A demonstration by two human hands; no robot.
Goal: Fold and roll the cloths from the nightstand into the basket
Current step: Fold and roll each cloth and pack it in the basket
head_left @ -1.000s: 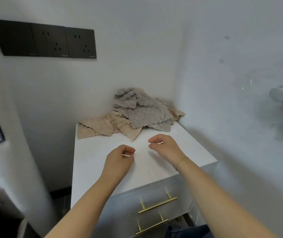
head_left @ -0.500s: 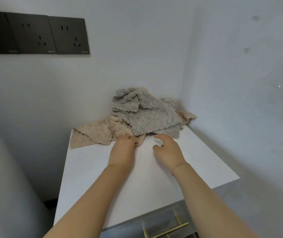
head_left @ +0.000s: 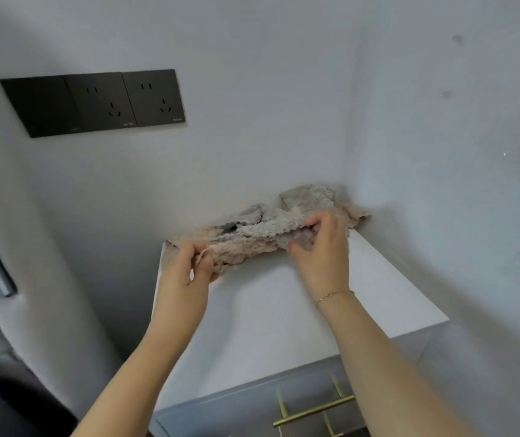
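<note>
Both hands hold one beige cloth [head_left: 246,249] just above the white nightstand [head_left: 283,310]. The left hand [head_left: 186,272] pinches its left end with curled fingers. The right hand [head_left: 321,247] pinches its right end. The other cloths [head_left: 299,209] sit piled in the back corner by the wall.

The left hand [head_left: 189,266] and right hand [head_left: 321,244], which half a second ago lay against the front of the heap, are now closed on a beige cloth [head_left: 246,247]. Its near edge is pinched at both ends and is lifted off the white nightstand [head_left: 283,310], stretched between them. The pile of cloths [head_left: 283,216] behind is pulled flatter and disarranged.
</note>
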